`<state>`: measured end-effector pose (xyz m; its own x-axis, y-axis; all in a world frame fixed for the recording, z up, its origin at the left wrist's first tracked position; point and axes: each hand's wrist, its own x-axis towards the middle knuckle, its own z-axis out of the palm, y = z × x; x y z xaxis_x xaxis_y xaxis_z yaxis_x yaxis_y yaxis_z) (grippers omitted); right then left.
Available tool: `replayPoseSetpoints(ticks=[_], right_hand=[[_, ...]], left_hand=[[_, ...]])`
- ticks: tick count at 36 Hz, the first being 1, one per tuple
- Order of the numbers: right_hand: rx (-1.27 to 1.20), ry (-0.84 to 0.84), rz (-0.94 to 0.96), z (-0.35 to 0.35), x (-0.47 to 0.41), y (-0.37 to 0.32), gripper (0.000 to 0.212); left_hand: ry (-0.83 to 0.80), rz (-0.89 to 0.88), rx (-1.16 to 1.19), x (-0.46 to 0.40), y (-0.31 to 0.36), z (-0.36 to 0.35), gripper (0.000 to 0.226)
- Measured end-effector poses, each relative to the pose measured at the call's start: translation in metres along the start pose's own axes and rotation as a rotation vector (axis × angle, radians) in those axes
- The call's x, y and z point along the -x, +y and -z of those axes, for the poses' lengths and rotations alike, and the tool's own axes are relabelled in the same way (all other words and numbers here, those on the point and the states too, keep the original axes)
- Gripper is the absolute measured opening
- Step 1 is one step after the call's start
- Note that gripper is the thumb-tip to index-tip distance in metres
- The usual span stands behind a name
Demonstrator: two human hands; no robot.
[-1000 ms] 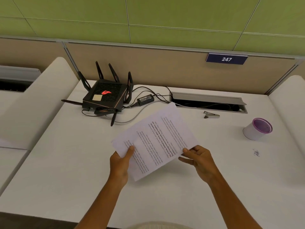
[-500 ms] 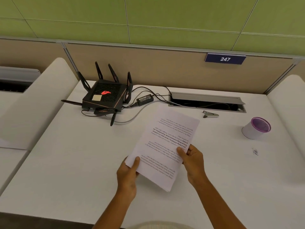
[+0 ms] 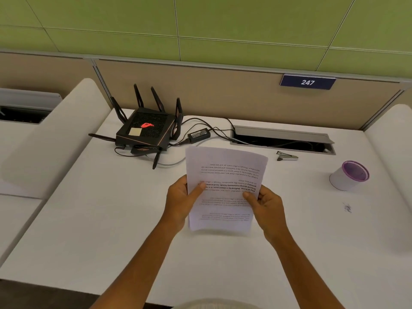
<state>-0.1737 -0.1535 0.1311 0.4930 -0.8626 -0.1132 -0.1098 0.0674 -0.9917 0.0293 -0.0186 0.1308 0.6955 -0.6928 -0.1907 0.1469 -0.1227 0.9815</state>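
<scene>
A printed sheet of paper point(image 3: 225, 175) is held above the white desk point(image 3: 111, 219), its text upside down to me. My left hand point(image 3: 181, 200) pinches its left edge, thumb on top. My right hand point(image 3: 265, 207) pinches the right edge the same way. The sheet stands nearly square to me and bows slightly at its far end.
A black router point(image 3: 146, 132) with antennas and a power brick point(image 3: 199, 134) with cables sit at the back left. A cable slot point(image 3: 283, 140) runs along the back, a small stapler point(image 3: 287, 156) before it. A white cup with a purple rim point(image 3: 349, 175) stands at the right.
Both hands have turned the sheet clockwise from a slanted lie to nearly straight, and shifted their grips up along its side edges.
</scene>
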Motion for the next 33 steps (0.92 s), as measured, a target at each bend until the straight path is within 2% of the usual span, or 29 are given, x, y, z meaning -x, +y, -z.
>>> replayPoseSetpoints(ticks=[5, 8, 12, 16, 24, 27, 30, 33], right_hand=[[-0.002, 0.058, 0.07, -0.004, 0.006, 0.001, 0.032], [0.01, 0.071, 0.055, -0.006, 0.009, 0.012, 0.03], [0.044, 0.08, 0.019, -0.013, 0.013, 0.026, 0.039], [0.052, 0.098, 0.006, -0.018, 0.012, 0.03, 0.045], [0.055, 0.119, 0.029, -0.021, 0.01, 0.03, 0.042], [0.058, 0.105, 0.016, -0.023, 0.012, 0.036, 0.049], [0.078, 0.094, 0.001, -0.024, 0.013, 0.041, 0.053], [0.108, 0.09, 0.006, -0.022, 0.01, 0.039, 0.049]], left_hand=[[0.03, -0.104, 0.013, 0.006, 0.005, -0.004, 0.028], [0.038, -0.09, 0.021, 0.01, -0.003, -0.006, 0.032], [0.035, -0.045, 0.005, 0.014, -0.016, -0.011, 0.048], [0.053, -0.053, 0.007, 0.015, -0.019, -0.016, 0.053], [0.079, -0.059, -0.009, 0.013, -0.019, -0.016, 0.048], [0.082, -0.021, -0.036, 0.015, -0.025, -0.016, 0.051], [0.084, 0.008, -0.013, 0.017, -0.028, -0.016, 0.043], [0.1, 0.029, -0.015, 0.014, -0.029, -0.015, 0.025]])
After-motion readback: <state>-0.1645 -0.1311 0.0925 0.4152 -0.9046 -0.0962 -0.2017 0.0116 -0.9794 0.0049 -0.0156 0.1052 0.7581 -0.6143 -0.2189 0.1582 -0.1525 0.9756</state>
